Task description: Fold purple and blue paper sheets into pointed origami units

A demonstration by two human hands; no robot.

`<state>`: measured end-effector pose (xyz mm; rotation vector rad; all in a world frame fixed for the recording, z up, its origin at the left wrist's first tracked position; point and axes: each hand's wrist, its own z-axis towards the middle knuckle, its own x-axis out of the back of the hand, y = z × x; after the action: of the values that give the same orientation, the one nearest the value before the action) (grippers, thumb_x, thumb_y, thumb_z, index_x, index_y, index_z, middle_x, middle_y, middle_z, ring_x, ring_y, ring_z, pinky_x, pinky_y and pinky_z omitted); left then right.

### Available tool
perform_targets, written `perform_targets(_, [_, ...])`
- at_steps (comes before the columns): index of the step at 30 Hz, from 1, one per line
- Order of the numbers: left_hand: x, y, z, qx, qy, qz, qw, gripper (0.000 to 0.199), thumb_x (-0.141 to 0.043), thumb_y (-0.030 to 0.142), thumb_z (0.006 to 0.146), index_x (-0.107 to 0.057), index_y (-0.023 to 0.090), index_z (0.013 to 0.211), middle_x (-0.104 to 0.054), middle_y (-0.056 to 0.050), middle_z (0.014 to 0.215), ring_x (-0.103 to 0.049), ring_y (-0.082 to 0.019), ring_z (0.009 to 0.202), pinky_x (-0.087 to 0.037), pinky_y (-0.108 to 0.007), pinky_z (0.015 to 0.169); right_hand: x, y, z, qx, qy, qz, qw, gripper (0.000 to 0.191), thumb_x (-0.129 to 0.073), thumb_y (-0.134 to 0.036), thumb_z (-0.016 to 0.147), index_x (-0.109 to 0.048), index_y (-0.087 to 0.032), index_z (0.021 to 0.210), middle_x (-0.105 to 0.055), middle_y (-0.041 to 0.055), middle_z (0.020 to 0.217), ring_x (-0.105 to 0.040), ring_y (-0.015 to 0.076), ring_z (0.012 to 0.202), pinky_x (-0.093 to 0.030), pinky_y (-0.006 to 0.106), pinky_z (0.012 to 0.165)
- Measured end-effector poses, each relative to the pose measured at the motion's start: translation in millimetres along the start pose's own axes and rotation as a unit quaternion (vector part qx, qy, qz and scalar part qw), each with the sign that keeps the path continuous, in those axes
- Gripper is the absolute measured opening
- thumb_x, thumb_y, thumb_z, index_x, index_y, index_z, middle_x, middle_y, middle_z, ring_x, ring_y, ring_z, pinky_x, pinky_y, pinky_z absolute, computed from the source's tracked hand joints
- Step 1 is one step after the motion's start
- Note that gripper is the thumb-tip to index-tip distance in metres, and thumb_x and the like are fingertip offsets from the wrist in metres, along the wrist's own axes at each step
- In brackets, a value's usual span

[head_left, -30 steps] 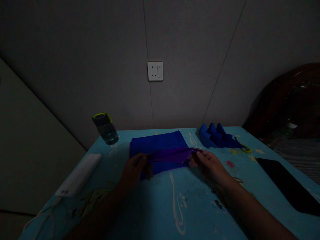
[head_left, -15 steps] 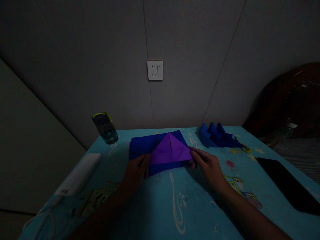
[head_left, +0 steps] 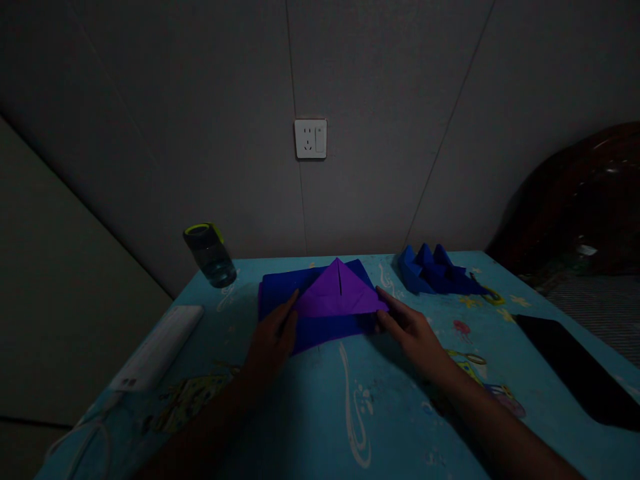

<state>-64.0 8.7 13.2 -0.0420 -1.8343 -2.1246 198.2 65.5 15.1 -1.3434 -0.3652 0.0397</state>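
Observation:
A purple sheet of paper folded into a peaked shape is between my hands, its point facing the wall and a vertical slit down its middle. My left hand has thumb and fingers at its left corner. At the right corner, my right hand pinches the paper between thumb and fingers. Underneath lies a stack of dark blue paper with a purple edge showing. Folded blue paper boats stand together at the back right, apart from my hands.
A water bottle stands at the back left. In front of it lies a white power strip with a cable. A black flat slab rests on the right of the patterned blue tablecloth. A socket is on the wall.
The purple folded paper has moved slightly away from me, toward the wall, and more blue paper shows below it. My fingers have shifted a little at both corners.

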Motion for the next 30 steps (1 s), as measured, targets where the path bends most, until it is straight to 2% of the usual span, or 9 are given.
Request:
perform_targets(3, [1.5,-1.5,1.7,-0.012,0.014,0.041,0.999,0.054,-0.047,0.04,0.093,-0.048,0.014,0.14,-0.05,0.006,0.05,-0.044,-0.01,0.044,-0.037,-0.021,0.046,0.7,3.1,-1.5,0.024,-0.013,-0.044,0.999,0.057,-0.056,-0.041,0.091,-0.046,-0.019,0.142,-0.066,0.0018,0.078,-0.06,0.0186,0.074,-0.049,0.033,0.072])
perform_targets(8, [3.7,-4.4,2.5,-0.052,0.021,0.053,0.997,0.046,-0.05,0.039,0.093,-0.058,0.015,0.131,-0.057,0.003,0.055,-0.051,-0.012,0.049,-0.041,-0.022,0.051,3.1,3.8,-1.8,0.08,0.006,-0.09,0.993,0.045,-0.052,-0.039,0.094,-0.056,-0.022,0.135,-0.066,0.0013,0.076,-0.061,0.0186,0.072,-0.049,0.033,0.073])
perform_targets(13, [4.9,-4.1,-0.9,-0.108,0.005,0.069,0.992,0.036,-0.052,0.035,0.092,-0.067,0.019,0.12,-0.061,0.002,0.059,-0.054,-0.011,0.05,-0.044,-0.023,0.053,3.6,-1.7,-3.0,0.107,0.02,-0.102,0.989,0.038,-0.053,-0.039,0.093,-0.064,-0.024,0.126,-0.069,0.0026,0.075,-0.064,0.0206,0.073,-0.05,0.034,0.074])
perform_targets(15, [4.8,-2.3,-1.6,-0.115,0.01,0.079,0.99,0.034,-0.052,0.034,0.092,-0.068,0.019,0.118,-0.063,0.002,0.06,-0.056,-0.012,0.051,-0.045,-0.023,0.054,3.4,-2.0,-3.5,0.107,0.031,-0.104,0.988,0.035,-0.055,-0.038,0.093,-0.066,-0.025,0.124,-0.073,0.004,0.083,-0.067,0.0218,0.076,-0.052,0.036,0.076])
perform_targets(20, [4.0,-4.3,1.3,-0.105,0.018,0.103,0.989,0.035,-0.051,0.033,0.091,-0.069,0.017,0.117,-0.071,-0.002,0.067,-0.064,-0.014,0.055,-0.051,-0.026,0.061,3.0,2.8,-3.1,0.101,0.07,-0.119,0.985,0.031,-0.06,-0.036,0.09,-0.07,-0.028,0.118,-0.074,0.0057,0.112,-0.069,0.0283,0.101,-0.052,0.042,0.089])
perform_targets(25, [6.4,-18.1,5.2,-0.116,-0.011,0.136,0.984,0.037,-0.054,0.034,0.091,-0.065,0.02,0.123,-0.078,-0.006,0.084,-0.072,-0.019,0.069,-0.056,-0.031,0.074,3.6,5.3,-3.4,0.129,0.084,-0.153,0.976,0.032,-0.06,-0.031,0.09,-0.068,-0.029,0.121,-0.072,0.004,0.115,-0.069,0.0289,0.103,-0.053,0.046,0.093])
perform_targets(30, [2.2,-23.8,1.6,-0.134,-0.051,0.132,0.981,0.039,-0.054,0.033,0.091,-0.062,0.021,0.127,-0.078,-0.008,0.098,-0.075,-0.022,0.081,-0.057,-0.033,0.081,0.1,9.1,-8.1,0.199,0.086,-0.217,0.952,0.041,-0.061,-0.022,0.089,-0.061,-0.03,0.129,-0.07,0.0045,0.12,-0.071,0.0267,0.1,-0.058,0.04,0.087])
